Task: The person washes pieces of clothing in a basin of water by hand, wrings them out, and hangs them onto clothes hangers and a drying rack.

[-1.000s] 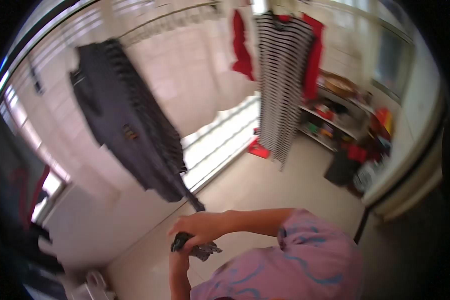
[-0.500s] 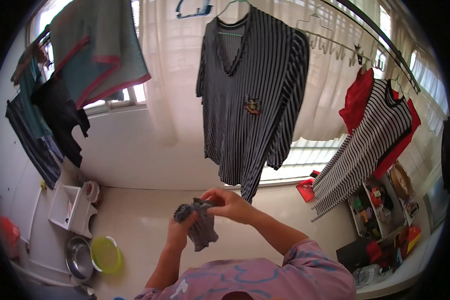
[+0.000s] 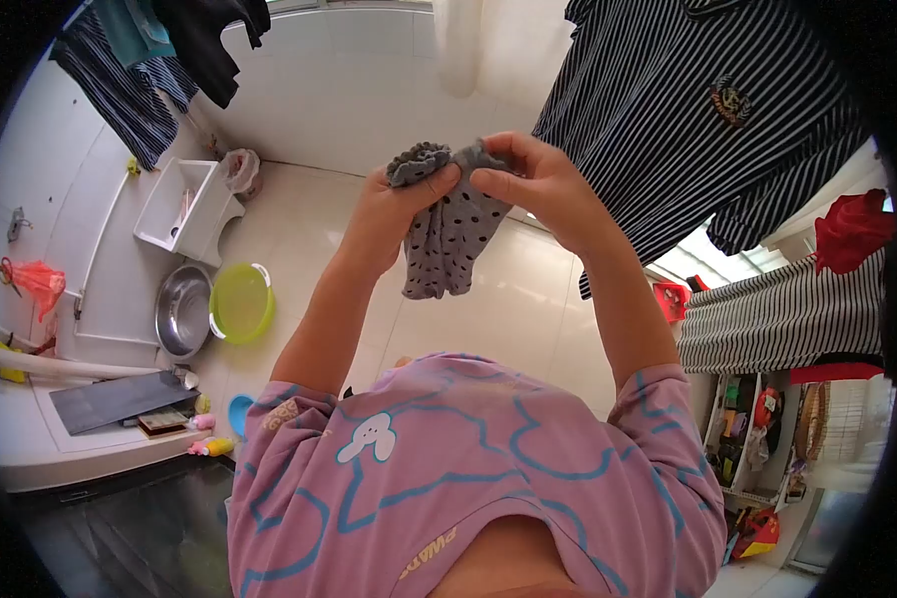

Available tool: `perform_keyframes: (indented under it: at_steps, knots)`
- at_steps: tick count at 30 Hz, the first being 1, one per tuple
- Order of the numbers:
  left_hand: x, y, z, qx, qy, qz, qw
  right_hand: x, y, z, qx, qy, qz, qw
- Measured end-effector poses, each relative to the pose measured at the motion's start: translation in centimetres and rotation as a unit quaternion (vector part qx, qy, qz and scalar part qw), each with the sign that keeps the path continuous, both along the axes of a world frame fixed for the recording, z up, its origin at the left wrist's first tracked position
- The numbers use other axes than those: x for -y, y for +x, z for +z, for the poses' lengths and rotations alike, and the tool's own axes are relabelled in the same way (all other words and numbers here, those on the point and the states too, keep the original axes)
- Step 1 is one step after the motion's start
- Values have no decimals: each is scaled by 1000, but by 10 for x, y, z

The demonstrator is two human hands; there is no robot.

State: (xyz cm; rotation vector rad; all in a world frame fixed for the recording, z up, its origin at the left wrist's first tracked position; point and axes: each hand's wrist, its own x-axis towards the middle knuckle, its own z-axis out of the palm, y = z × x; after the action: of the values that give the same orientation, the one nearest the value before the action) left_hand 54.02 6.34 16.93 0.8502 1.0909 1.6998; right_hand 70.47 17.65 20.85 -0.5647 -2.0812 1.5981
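A small grey cloth piece with black dots and gathered, ruffled edges hangs between my hands in the head view; whether it is a sock or another small garment I cannot tell. My left hand grips one gathered edge, its thumb lying across the front. At the other upper edge, my right hand pinches the fabric between thumb and fingers. The lower part dangles loosely above the floor. Folded cloth hides some of my fingertips.
A striped dark shirt hangs close on the right, near my right forearm. At left on the floor are a metal basin, a lime-green basin and a white plastic stool. Shelves stand at far right.
The view has tipped downward, so the hanging clothes sit higher. Both hands still hold the grey cloth, which now appears higher in view, with its dots showing and its two edges spread farther apart.
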Motion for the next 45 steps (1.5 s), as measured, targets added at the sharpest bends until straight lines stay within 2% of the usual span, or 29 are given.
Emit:
perform_keyframes:
  at_steps: [2, 6, 8, 11, 12, 13, 15, 17, 18, 19, 21, 24, 25, 27, 30, 32, 34, 35, 36, 37, 38, 39, 43, 45]
  knots:
    - [3, -9, 2, 11, -18, -23, 1000, -3, -10, 1, 8, 18, 1, 1000]
    - [8, -32, 2, 64, -44, -112, 991, 0, -22, 7, 25, 136, 15, 990]
    - [13, -39, 6, 41, -56, -142, 987, 13, -32, 13, 18, 150, 27, 988]
    - [12, -54, -7, -48, -60, -183, 980, 23, -47, 27, 132, 192, 51, 971]
    - [8, -62, -11, -93, -56, -192, 975, 20, -56, 14, 52, 223, 34, 973]
    - [10, -67, -7, -126, -54, -200, 970, 22, -63, 18, 58, 254, 22, 965]
    - [21, -68, 8, -93, -87, -222, 967, 26, -67, 25, 64, 318, 0, 946]
    - [27, -81, 8, -80, -64, -264, 959, 32, -74, 25, -2, 387, -3, 922]
    - [30, -88, 11, -108, -66, -271, 954, 37, -76, 26, -1, 389, -2, 921]
    - [33, -89, 16, -113, -12, -245, 963, 40, -79, 27, 1, 389, -1, 921]
    - [41, -84, 28, -113, 22, -174, 978, 45, -89, 26, -13, 434, 19, 901]
    - [42, -91, 21, -208, -22, -111, 972, 50, -99, 20, -36, 478, 3, 878]
    - [41, -90, 14, -161, -13, -95, 982, 52, -101, 20, -30, 480, -2, 877]
    - [45, -89, 21, -189, -56, -59, 979, 51, -102, 22, 3, 498, 14, 867]
    - [37, -92, 16, -121, -38, -44, 991, 59, -89, 55, 50, 499, 2, 865]
    - [34, -95, 16, -75, -32, -42, 996, 34, -76, 90, -81, 641, -128, 752]
    - [30, -95, 15, -72, -32, -37, 996, 23, -42, 155, -114, 743, -326, 574]
    - [29, -95, 14, -69, -34, -34, 996, 7, -25, 182, -119, 726, -428, 525]
    - [28, -95, 14, -69, -32, -34, 996, 0, -7, 215, -84, 748, -504, 423]
    - [27, -94, 14, -70, -31, -35, 996, -8, 6, 246, -37, 759, -545, 354]
    - [25, -93, 13, -71, -29, -35, 996, -23, 17, 269, 6, 751, -577, 320]
    - [22, -92, 11, -68, -27, -38, 997, -43, 28, 292, 39, 736, -573, 358]
    - [16, -91, 6, -62, -25, -46, 997, -66, 16, 346, 227, 572, -537, 577]
    - [16, -90, 5, -61, -24, -48, 997, -110, 23, 357, 221, 544, -503, 634]
